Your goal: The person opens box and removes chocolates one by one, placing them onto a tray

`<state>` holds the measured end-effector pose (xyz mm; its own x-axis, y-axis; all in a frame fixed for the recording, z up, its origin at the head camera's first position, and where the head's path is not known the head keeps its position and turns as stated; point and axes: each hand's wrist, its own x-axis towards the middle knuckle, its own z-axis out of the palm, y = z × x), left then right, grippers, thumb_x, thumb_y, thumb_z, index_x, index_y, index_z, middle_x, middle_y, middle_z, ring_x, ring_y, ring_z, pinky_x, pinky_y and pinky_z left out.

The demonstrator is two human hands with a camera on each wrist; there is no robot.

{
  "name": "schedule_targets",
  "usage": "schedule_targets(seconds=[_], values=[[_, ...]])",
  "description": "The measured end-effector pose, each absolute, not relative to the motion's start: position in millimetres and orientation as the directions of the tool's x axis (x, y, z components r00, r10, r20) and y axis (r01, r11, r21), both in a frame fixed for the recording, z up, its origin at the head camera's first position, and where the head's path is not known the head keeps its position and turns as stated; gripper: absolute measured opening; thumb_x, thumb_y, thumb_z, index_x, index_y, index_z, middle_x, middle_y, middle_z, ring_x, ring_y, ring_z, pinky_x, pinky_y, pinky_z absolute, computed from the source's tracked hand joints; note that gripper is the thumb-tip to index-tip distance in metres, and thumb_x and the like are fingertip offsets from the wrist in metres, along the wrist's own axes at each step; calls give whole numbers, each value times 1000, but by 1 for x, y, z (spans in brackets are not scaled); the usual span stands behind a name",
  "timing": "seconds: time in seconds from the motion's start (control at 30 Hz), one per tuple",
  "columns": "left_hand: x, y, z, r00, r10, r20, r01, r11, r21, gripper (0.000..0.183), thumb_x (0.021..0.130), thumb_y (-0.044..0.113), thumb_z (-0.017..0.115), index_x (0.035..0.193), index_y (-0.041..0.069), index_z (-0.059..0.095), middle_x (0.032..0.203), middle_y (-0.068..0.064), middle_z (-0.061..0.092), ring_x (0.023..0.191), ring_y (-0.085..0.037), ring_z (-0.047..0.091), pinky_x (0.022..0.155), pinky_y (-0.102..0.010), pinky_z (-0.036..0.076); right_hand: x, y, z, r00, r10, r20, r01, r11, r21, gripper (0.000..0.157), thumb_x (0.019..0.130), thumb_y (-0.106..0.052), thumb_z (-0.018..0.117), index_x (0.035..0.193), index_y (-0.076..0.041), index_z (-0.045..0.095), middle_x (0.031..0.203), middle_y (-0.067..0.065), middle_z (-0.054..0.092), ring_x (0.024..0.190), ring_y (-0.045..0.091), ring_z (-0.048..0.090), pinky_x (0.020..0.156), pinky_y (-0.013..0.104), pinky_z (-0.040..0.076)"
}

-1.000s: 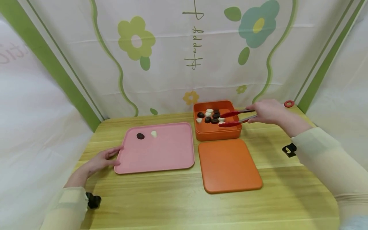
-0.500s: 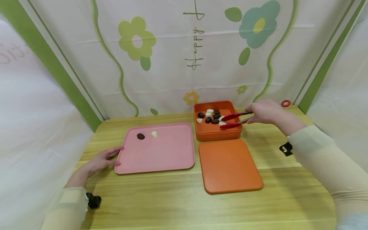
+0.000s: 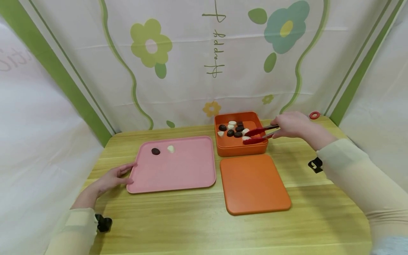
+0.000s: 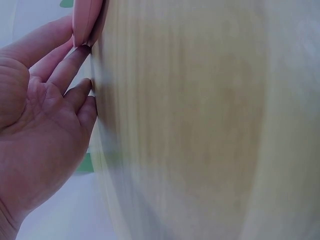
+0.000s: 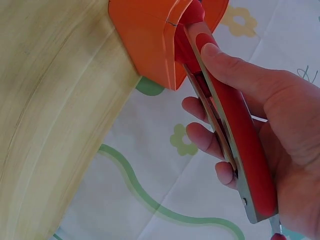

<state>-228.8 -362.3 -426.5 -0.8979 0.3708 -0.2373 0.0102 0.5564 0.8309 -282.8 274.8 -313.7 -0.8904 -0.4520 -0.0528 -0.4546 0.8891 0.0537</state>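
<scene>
My right hand (image 3: pixel 291 124) grips a pair of red-tipped metal tongs (image 5: pixel 235 125), thumb on one arm and fingers curled round the other. Their red tips reach into the orange box (image 3: pixel 237 151), close by a white piece (image 3: pixel 245 131) and another white piece at the lower tip. Several dark and white chocolate-like pieces (image 3: pixel 231 133) lie in the box. My left hand (image 3: pixel 113 177) touches the left edge of the pink tray (image 3: pixel 178 173), thumb and fingers spread at the rim. On the tray lie a dark piece (image 3: pixel 155 151) and a white piece (image 3: pixel 171 148).
A flat orange lid (image 3: pixel 255 184) lies in front of the box on the wooden table (image 3: pixel 159 223). Behind the table's back edge hangs a flower-printed curtain (image 3: pixel 188 71). A red ring (image 3: pixel 314 115) shows beyond my right wrist, at the tongs' end.
My right hand has shifted slightly left, and the tongs' tips have dropped a little and drawn somewhat closer together over the white pieces. My left hand and the tray stay put.
</scene>
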Motion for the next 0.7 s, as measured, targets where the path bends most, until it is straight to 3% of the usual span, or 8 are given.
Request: schedule_targets(seconds=[0.17, 0.47, 0.7], values=[[-229, -363, -427, -898, 374, -234, 17, 559, 829, 75, 90, 16, 71, 150, -3, 30, 153, -27, 24, 140, -43, 17, 89, -4, 31, -282, 278, -317, -875, -483, -29, -484, 874, 44, 37, 78, -31, 81, 106, -8, 75, 86, 3, 69, 69, 21, 59, 64, 45, 51], [-229, -363, -427, -897, 370, -243, 3, 553, 833, 76, 89, 16, 71, 150, -3, 29, 153, -26, 23, 141, -42, 16, 88, -4, 31, -279, 284, -319, -871, -491, 16, -490, 871, 25, 42, 81, -32, 79, 113, -6, 73, 101, 11, 71, 83, 29, 66, 71, 50, 52], [-229, -363, -427, -900, 364, -238, 6, 558, 830, 78, 88, 16, 72, 150, -4, 29, 153, -27, 24, 140, -43, 17, 88, -4, 31, -272, 284, -313, -879, -472, 66, -470, 882, 42, 46, 82, -35, 77, 117, -7, 71, 88, 7, 70, 71, 24, 61, 56, 44, 49]])
